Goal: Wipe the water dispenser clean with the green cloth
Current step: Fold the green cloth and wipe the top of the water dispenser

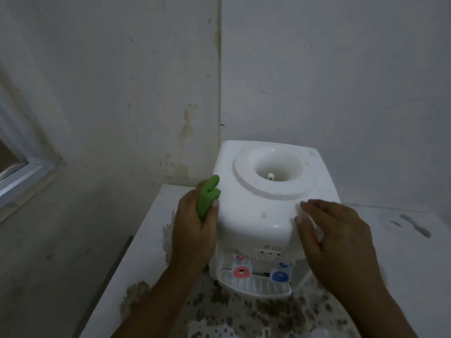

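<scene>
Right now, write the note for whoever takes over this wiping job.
Left hand grips the bunched green cloth against the left side of the water dispenser.
Right hand is open, fingers resting on the dispenser's front right corner, steadying it.
The dispenser stands on a white table, no bottle on top.
Done: cannot tell.
Left: brownish marks still show on the top; the taps and drip tray remain to be wiped.

This looks like a plain room in a home: stained white plaster walls [146,93], a white-framed window [22,172], and a small white plastic tabletop water dispenser [256,211] on a white surface [146,252].
</scene>
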`<action>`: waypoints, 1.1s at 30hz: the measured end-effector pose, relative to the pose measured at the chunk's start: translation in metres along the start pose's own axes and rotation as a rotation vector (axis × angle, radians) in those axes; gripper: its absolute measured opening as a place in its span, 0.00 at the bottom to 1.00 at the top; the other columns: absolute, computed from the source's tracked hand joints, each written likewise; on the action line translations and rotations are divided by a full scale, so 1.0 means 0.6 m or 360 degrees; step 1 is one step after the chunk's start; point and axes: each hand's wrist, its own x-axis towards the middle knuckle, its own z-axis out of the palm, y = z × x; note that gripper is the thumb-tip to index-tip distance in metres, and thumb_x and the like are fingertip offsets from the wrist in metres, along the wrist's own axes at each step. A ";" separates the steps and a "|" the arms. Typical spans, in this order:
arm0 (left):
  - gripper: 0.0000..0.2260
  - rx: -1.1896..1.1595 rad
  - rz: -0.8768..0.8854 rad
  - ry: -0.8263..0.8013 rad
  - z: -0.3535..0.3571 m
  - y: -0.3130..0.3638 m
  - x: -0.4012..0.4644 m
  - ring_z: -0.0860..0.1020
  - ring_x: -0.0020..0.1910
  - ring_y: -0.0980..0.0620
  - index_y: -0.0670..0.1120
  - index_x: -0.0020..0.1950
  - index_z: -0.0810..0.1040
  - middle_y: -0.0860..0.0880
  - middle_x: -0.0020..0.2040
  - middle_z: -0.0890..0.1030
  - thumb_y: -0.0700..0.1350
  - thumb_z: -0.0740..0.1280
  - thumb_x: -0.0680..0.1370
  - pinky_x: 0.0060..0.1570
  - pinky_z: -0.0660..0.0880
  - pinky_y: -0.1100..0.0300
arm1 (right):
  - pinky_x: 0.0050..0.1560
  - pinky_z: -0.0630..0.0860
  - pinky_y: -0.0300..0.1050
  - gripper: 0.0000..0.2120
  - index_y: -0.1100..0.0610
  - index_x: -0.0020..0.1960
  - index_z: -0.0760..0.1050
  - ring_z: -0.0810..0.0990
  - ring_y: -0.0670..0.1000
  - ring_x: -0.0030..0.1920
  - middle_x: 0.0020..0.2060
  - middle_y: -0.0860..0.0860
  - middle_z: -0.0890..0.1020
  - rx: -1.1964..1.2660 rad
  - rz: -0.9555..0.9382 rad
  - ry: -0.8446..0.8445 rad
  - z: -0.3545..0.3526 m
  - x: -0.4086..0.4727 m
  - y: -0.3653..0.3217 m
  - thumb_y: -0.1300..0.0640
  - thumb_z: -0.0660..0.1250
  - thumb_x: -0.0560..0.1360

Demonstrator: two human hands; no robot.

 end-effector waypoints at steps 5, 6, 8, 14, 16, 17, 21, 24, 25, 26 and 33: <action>0.29 0.0468 0.0396 0.0047 0.030 -0.034 -0.056 0.62 0.72 0.54 0.54 0.78 0.61 0.48 0.75 0.65 0.66 0.55 0.80 0.70 0.63 0.53 | 0.63 0.73 0.59 0.22 0.62 0.58 0.82 0.80 0.60 0.57 0.56 0.58 0.83 0.0031 -0.0099 0.0073 0.032 -0.026 0.010 0.49 0.58 0.77; 0.29 0.0503 0.0461 0.0054 0.034 -0.044 -0.067 0.61 0.73 0.52 0.54 0.79 0.60 0.46 0.75 0.64 0.65 0.55 0.81 0.70 0.62 0.54 | 0.63 0.73 0.61 0.22 0.62 0.58 0.81 0.80 0.61 0.59 0.57 0.58 0.83 0.0062 -0.0100 0.0090 0.036 -0.028 0.012 0.49 0.58 0.77; 0.27 0.0522 0.0527 0.0058 0.038 -0.059 -0.079 0.62 0.71 0.50 0.57 0.79 0.57 0.44 0.72 0.63 0.64 0.55 0.81 0.68 0.64 0.56 | 0.61 0.74 0.64 0.21 0.62 0.59 0.81 0.79 0.60 0.60 0.59 0.58 0.82 0.0112 -0.0117 0.0127 0.040 -0.030 0.015 0.49 0.59 0.77; 0.27 0.0215 0.0160 -0.0027 0.019 -0.028 -0.002 0.69 0.59 0.59 0.62 0.74 0.67 0.56 0.61 0.62 0.68 0.57 0.76 0.61 0.72 0.66 | 0.60 0.75 0.64 0.21 0.61 0.58 0.82 0.79 0.60 0.60 0.58 0.58 0.82 0.0151 -0.0135 0.0191 0.047 -0.028 0.018 0.48 0.59 0.77; 0.27 0.0243 -0.0054 -0.0130 0.012 -0.004 0.044 0.70 0.62 0.53 0.60 0.72 0.71 0.56 0.61 0.64 0.68 0.58 0.75 0.64 0.73 0.57 | 0.61 0.74 0.64 0.21 0.61 0.58 0.82 0.79 0.60 0.61 0.59 0.58 0.82 0.0157 -0.0128 0.0192 0.051 -0.029 0.020 0.48 0.59 0.77; 0.28 0.0291 -0.0104 -0.0207 0.009 0.006 0.064 0.69 0.65 0.51 0.59 0.72 0.72 0.55 0.63 0.63 0.68 0.57 0.75 0.67 0.71 0.54 | 0.61 0.74 0.64 0.22 0.61 0.58 0.82 0.78 0.60 0.61 0.59 0.57 0.82 0.0161 -0.0121 0.0186 0.052 -0.030 0.020 0.48 0.59 0.77; 0.29 0.0723 0.0223 -0.0376 0.013 0.028 0.075 0.63 0.66 0.51 0.55 0.74 0.69 0.54 0.69 0.62 0.67 0.50 0.79 0.67 0.67 0.51 | 0.61 0.73 0.65 0.22 0.60 0.58 0.82 0.77 0.59 0.62 0.59 0.57 0.82 0.0204 -0.0076 0.0225 0.058 -0.030 0.020 0.47 0.59 0.77; 0.28 0.0996 0.0554 -0.0310 0.013 0.038 0.023 0.66 0.65 0.50 0.50 0.75 0.69 0.50 0.68 0.71 0.62 0.46 0.82 0.61 0.65 0.52 | 0.60 0.73 0.65 0.21 0.60 0.57 0.83 0.77 0.59 0.61 0.59 0.57 0.82 0.0216 -0.0099 0.0251 0.057 -0.027 0.018 0.48 0.60 0.77; 0.26 0.1037 0.0640 -0.0335 0.013 0.036 0.003 0.67 0.66 0.49 0.50 0.74 0.69 0.51 0.69 0.73 0.60 0.47 0.83 0.62 0.66 0.50 | 0.60 0.73 0.65 0.21 0.60 0.57 0.83 0.78 0.59 0.61 0.58 0.57 0.82 0.0202 -0.0115 0.0243 0.057 -0.027 0.020 0.48 0.60 0.77; 0.23 0.1042 0.0730 -0.0358 0.014 0.030 -0.018 0.67 0.68 0.48 0.51 0.74 0.70 0.51 0.70 0.73 0.58 0.49 0.84 0.65 0.66 0.48 | 0.60 0.73 0.65 0.21 0.61 0.57 0.83 0.78 0.60 0.61 0.59 0.57 0.82 0.0195 -0.0127 0.0237 0.058 -0.029 0.023 0.48 0.60 0.77; 0.20 0.0801 0.0454 -0.0117 0.028 0.022 -0.003 0.66 0.73 0.50 0.51 0.73 0.71 0.50 0.72 0.74 0.55 0.52 0.84 0.73 0.65 0.42 | 0.63 0.72 0.63 0.21 0.60 0.58 0.82 0.79 0.59 0.61 0.59 0.57 0.82 0.0195 -0.0133 0.0228 0.055 -0.028 0.023 0.47 0.59 0.77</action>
